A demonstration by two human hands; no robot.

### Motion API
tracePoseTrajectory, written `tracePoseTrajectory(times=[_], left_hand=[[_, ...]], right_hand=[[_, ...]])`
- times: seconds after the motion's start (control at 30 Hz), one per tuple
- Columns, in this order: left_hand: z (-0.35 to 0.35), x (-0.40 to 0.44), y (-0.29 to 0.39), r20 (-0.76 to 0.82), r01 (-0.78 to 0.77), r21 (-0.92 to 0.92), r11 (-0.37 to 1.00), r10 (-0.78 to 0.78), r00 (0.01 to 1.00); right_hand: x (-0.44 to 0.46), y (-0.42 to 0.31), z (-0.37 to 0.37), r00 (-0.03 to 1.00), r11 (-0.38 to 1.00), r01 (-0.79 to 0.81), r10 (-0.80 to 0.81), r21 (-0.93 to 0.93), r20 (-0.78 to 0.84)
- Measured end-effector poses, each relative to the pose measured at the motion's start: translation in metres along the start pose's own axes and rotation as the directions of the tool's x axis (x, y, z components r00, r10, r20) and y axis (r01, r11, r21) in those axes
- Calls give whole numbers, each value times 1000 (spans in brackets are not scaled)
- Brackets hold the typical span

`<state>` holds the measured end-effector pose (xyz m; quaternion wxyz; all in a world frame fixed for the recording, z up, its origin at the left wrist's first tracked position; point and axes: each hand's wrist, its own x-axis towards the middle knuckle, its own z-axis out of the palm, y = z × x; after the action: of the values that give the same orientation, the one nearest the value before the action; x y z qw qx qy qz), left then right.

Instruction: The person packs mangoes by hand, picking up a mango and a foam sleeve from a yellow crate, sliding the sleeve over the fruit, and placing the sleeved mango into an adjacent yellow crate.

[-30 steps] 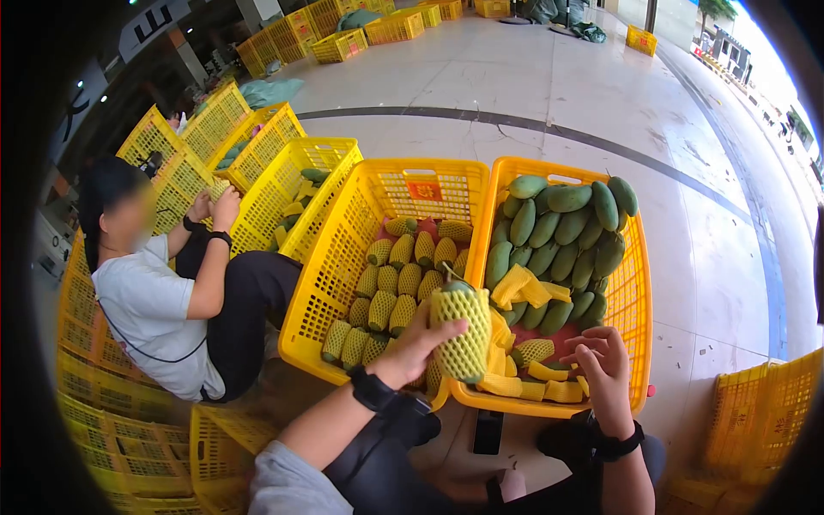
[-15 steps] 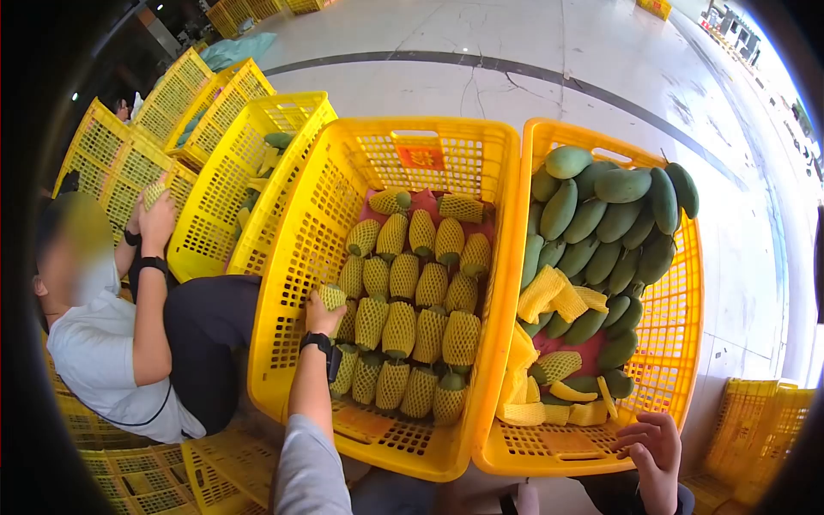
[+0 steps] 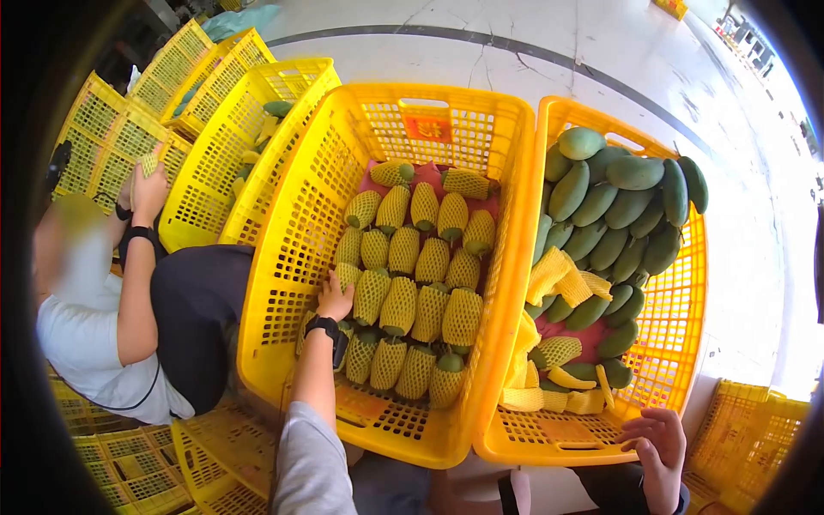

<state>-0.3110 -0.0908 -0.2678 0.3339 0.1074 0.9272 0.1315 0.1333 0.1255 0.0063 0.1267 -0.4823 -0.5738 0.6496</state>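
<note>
The left hand (image 3: 335,302) reaches into a yellow crate (image 3: 422,414), fingers touching a netted mango (image 3: 348,275) at its left side; whether they are closed around it cannot be told. Rows of netted mangoes (image 3: 399,305) lie right of that hand. The right hand (image 3: 659,448), fingers apart and loosely curled, is beside the near corner of a second crate (image 3: 693,343) holding green mangoes (image 3: 631,206) and yellow foam nets (image 3: 549,273).

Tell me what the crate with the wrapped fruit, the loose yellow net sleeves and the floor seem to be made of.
Crate: glossy molded plastic, by its shine and regular grid of holes.
Net sleeves: probably soft matte foam, given the mesh texture and limp folds.
Floor: smooth tile or stone, pale and cracked; which, I cannot tell.
</note>
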Motion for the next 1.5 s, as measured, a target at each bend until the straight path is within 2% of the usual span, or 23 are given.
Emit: tracePoseTrajectory(times=[0.07,0.1,0.13,0.2,0.23,0.33,0.4,0.53,0.57,0.67,0.73,0.83,0.93,1.0,1.03,1.07,1.13,1.2,1.3,1.4,1.43,1.47,1.5], left_hand=[[-17,-15,34,103,76,241,968,-103,989],[-24,-27,49,40,-60,226,972,53,998],[-30,-42,67,30,-88,235,968,84,996],[-38,-80,106,-26,-365,-252,896,371,928],[-35,-109,129,-43,-389,-455,801,416,908],[-32,-212,183,197,-94,-801,592,408,891],[-18,-278,200,294,27,-877,480,490,821],[17,-373,216,479,270,-875,402,636,606],[24,-388,217,507,289,-861,419,654,561],[43,-399,214,598,349,-801,485,644,477],[41,-395,216,609,302,-787,537,601,518],[35,-388,210,589,272,-792,547,567,575],[26,-383,205,584,316,-801,508,547,600],[24,-381,198,630,330,-760,559,511,585],[12,-389,209,538,345,-841,417,572,619],[3,-389,215,535,359,-843,400,554,638],[-9,-386,218,592,290,-794,534,574,566],[-3,-386,211,586,332,-807,487,600,545],[5,-390,206,479,361,-873,327,710,516],[3,-386,208,522,346,-852,392,683,511],[3,-381,209,509,239,-857,457,678,530],[2,-380,211,527,247,-843,478,645,553],[6,-377,209,570,267,-814,516,622,537]], right_hand=[[-3,-5,-4,998,998,53,-53,15,-16],[-4,-5,-8,997,997,82,-82,13,-6],[-6,-4,-13,994,994,112,-112,14,2],[-10,-3,-20,988,986,156,-156,58,-1],[-12,-3,-25,987,986,157,-158,52,1],[-11,-4,-34,986,982,158,-163,102,43],[5,-6,-36,992,962,41,-72,271,104],[61,8,-18,993,902,-116,101,417,57],[93,35,-10,996,877,-86,71,473,49],[147,78,16,962,814,-253,268,523,50],[191,136,33,958,754,-263,277,602,72],[200,148,58,889,765,-357,454,537,-55],[235,189,82,857,830,-483,514,278,-47],[254,201,95,912,914,-406,404,-20,-66],[257,194,98,875,875,-484,484,25,-17],[256,184,104,860,859,-509,504,-58,-79],[259,190,113,874,861,-485,482,152,58],[265,195,121,838,833,-545,543,-96,-40],[274,233,117,885,877,-460,466,-138,6],[273,246,102,888,880,-459,456,-118,-59],[278,261,95,828,824,-556,560,113,-11],[282,273,86,764,711,-623,642,327,61],[270,258,75,809,704,-581,556,408,192]])
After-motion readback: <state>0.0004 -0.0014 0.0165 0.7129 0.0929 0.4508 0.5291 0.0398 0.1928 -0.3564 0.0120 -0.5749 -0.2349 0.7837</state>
